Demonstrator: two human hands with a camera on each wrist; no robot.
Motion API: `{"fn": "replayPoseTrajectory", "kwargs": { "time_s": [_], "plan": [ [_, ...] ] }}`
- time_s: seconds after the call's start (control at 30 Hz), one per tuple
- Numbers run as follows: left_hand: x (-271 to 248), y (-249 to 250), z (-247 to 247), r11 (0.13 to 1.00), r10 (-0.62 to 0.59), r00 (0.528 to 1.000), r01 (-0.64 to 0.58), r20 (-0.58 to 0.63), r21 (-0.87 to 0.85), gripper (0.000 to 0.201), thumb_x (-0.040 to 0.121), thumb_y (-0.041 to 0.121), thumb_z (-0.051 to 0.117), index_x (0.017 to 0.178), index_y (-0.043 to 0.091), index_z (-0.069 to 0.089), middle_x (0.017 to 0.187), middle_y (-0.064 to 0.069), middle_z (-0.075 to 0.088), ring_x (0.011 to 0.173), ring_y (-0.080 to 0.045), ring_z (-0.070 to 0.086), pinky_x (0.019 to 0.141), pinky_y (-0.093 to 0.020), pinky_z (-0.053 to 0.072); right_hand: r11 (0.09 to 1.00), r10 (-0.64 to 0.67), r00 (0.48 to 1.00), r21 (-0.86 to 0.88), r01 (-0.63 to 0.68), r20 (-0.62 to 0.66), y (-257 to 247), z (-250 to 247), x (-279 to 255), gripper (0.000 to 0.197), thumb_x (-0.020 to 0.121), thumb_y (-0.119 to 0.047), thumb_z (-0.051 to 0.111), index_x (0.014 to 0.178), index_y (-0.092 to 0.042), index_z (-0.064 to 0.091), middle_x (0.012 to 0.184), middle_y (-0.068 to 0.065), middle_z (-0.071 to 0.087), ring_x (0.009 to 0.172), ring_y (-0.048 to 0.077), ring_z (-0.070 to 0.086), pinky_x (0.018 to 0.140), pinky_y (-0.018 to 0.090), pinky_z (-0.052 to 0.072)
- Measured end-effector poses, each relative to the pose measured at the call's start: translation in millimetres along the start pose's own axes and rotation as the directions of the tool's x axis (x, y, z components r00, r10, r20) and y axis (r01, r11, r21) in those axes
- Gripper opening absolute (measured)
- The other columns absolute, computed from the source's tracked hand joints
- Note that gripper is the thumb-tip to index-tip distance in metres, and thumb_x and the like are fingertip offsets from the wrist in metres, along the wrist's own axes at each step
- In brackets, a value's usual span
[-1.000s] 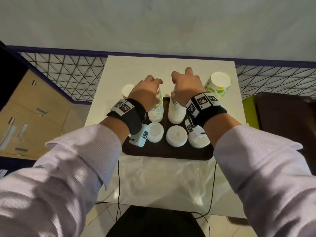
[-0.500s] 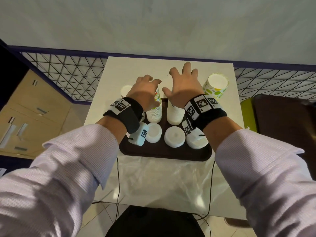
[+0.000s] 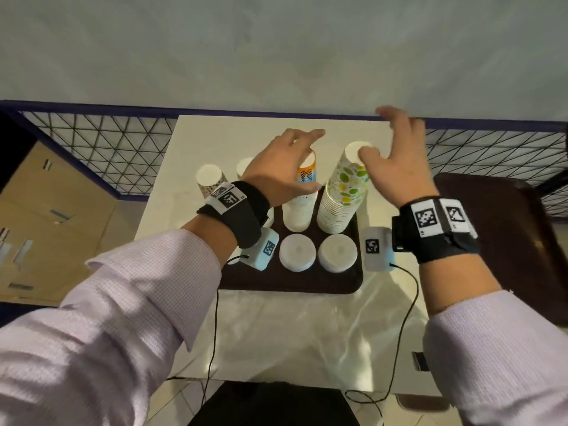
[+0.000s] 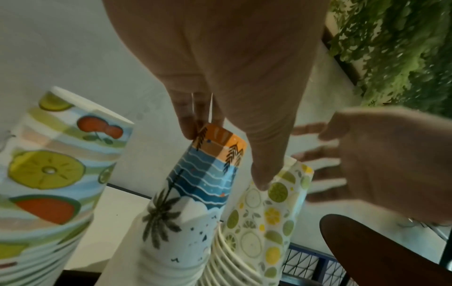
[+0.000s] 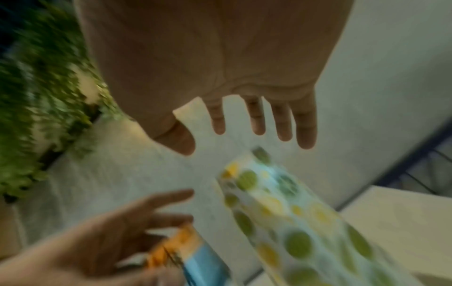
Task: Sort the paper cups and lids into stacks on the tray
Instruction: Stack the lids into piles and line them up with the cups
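Observation:
A dark brown tray (image 3: 292, 284) holds two stacks of white lids (image 3: 297, 253) along its front. Behind them stand two stacks of upturned cups: a palm-print stack (image 3: 302, 207) (image 4: 190, 203) and a taller lemon-print stack (image 3: 344, 195) (image 4: 264, 222) (image 5: 305, 222). My left hand (image 3: 307, 161) (image 4: 227, 157) hovers open at the top of the palm-print stack, fingertips at its upper edge. My right hand (image 3: 373, 132) (image 5: 220, 141) is open with spread fingers, just right of the lemon-print stack's top and holding nothing. A fruit-print stack (image 3: 209, 182) (image 4: 49, 174) stands at the left; my wrist hides its base.
The tray lies on a small white table (image 3: 215, 142), whose front is covered with clear plastic sheet (image 3: 292, 333). Another upturned cup (image 3: 244, 166) stands behind my left hand. A wire fence (image 3: 107, 142) runs behind, and a dark brown chair (image 3: 507, 241) stands to the right.
Both hands have let go of the cup stacks and opened. My right hand has risen and swung to the right. The head view has moved closer to the table.

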State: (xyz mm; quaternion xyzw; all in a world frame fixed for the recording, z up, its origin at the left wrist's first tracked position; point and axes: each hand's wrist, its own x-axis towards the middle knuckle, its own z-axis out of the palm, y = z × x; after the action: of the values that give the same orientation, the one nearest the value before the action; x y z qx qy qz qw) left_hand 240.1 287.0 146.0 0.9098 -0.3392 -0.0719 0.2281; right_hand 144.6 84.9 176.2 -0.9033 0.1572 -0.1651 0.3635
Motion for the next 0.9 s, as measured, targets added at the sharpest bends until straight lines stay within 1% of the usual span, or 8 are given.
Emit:
{"fn": "replayPoseTrajectory", "kwargs": {
  "time_s": [0.07, 0.13, 0.23, 0.3, 0.53, 0.77, 0.83, 0.9],
  "plan": [
    [4, 3, 7, 1.0, -0.008, 0.999, 0.008, 0.035, 0.022, 0.089, 0.085, 0.047, 0.077, 0.16, 0.033, 0.03, 0.156, -0.005, 0.04, 0.137, -0.025, 0.048, 0.107, -0.036, 0.046, 0.998, 0.044, 0.989, -0.043, -0.038, 0.143, 20, 18, -3, 0.075, 0.083, -0.034, 0.07, 0.149, -0.033, 0.035, 0.144, 0.008, 0.036, 0.124, 0.015, 0.041, 0.098, 0.026, 0.034],
    [5, 3, 13, 0.998, -0.027, 0.998, 0.023, 0.057, 0.06, 0.079, 0.088, 0.042, 0.076, 0.155, 0.03, 0.036, 0.154, -0.006, 0.039, 0.133, -0.027, 0.051, 0.104, -0.035, 0.047, 0.999, 0.026, 0.982, -0.043, -0.018, 0.187, 36, 34, -3, 0.084, 0.08, -0.037, 0.077, 0.151, -0.038, 0.031, 0.145, 0.007, 0.041, 0.122, 0.013, 0.044, 0.095, 0.025, 0.035],
    [4, 0, 21, 0.997, -0.045, 0.998, 0.043, 0.039, 0.067, 0.07, 0.091, 0.029, 0.073, 0.152, 0.029, 0.04, 0.152, -0.007, 0.039, 0.128, -0.03, 0.055, 0.098, -0.032, 0.046, 0.999, -0.023, 0.989, -0.025, 0.027, 0.145, 50, 45, 3, 0.083, 0.079, -0.041, 0.076, 0.15, -0.037, 0.033, 0.14, 0.003, 0.053, 0.123, 0.022, 0.054, 0.096, 0.03, 0.043],
    [3, -1, 22, 0.997, -0.05, 0.998, 0.048, 0.03, 0.062, 0.07, 0.093, 0.024, 0.071, 0.154, 0.029, 0.038, 0.152, -0.008, 0.038, 0.129, -0.031, 0.055, 0.096, -0.03, 0.045, 0.998, -0.04, 0.986, -0.044, 0.048, 0.161, 54, 45, 6, 0.082, 0.079, -0.042, 0.074, 0.15, -0.038, 0.033, 0.14, 0.003, 0.054, 0.124, 0.024, 0.054, 0.099, 0.033, 0.044],
    [4, 2, 22, 0.996, -0.058, 0.997, 0.055, 0.041, 0.067, 0.072, 0.094, 0.02, 0.071, 0.156, 0.031, 0.035, 0.155, -0.008, 0.036, 0.134, -0.032, 0.051, 0.102, -0.034, 0.048, 0.996, -0.061, 0.988, -0.054, 0.069, 0.141, 60, 44, 0, 0.079, 0.081, -0.035, 0.075, 0.148, -0.039, 0.035, 0.136, 0.002, 0.056, 0.12, 0.022, 0.056, 0.093, 0.026, 0.041],
    [7, 3, 25, 0.994, -0.066, 0.997, 0.062, 0.049, 0.086, 0.073, 0.093, 0.02, 0.073, 0.155, 0.031, 0.036, 0.158, -0.009, 0.034, 0.137, -0.033, 0.049, 0.104, -0.036, 0.049, 0.996, -0.076, 0.993, -0.044, 0.08, 0.088, 59, 52, -6, 0.082, 0.084, -0.035, 0.078, 0.153, -0.031, 0.034, 0.133, 0.008, 0.057, 0.116, 0.025, 0.058, 0.089, 0.024, 0.041],
    [6, 4, 25, 0.993, -0.081, 0.996, 0.076, 0.049, 0.095, 0.074, 0.093, 0.02, 0.073, 0.155, 0.032, 0.035, 0.161, -0.01, 0.031, 0.142, -0.035, 0.043, 0.109, -0.04, 0.047, 0.995, -0.091, 0.992, -0.034, 0.094, 0.085, 57, 51, -9, 0.085, 0.084, -0.036, 0.079, 0.154, -0.03, 0.033, 0.133, 0.009, 0.057, 0.117, 0.028, 0.059, 0.092, 0.027, 0.045],
    [3, 8, 25, 0.989, -0.099, 0.994, 0.094, 0.045, 0.112, 0.081, 0.091, 0.022, 0.076, 0.158, 0.032, 0.032, 0.164, -0.012, 0.025, 0.148, -0.037, 0.032, 0.115, -0.046, 0.041, 0.993, -0.113, 0.99, -0.018, 0.115, 0.089, 54, 49, -13, 0.09, 0.083, -0.039, 0.079, 0.157, -0.03, 0.028, 0.136, 0.011, 0.056, 0.119, 0.029, 0.059, 0.097, 0.036, 0.051]
  ]
}}
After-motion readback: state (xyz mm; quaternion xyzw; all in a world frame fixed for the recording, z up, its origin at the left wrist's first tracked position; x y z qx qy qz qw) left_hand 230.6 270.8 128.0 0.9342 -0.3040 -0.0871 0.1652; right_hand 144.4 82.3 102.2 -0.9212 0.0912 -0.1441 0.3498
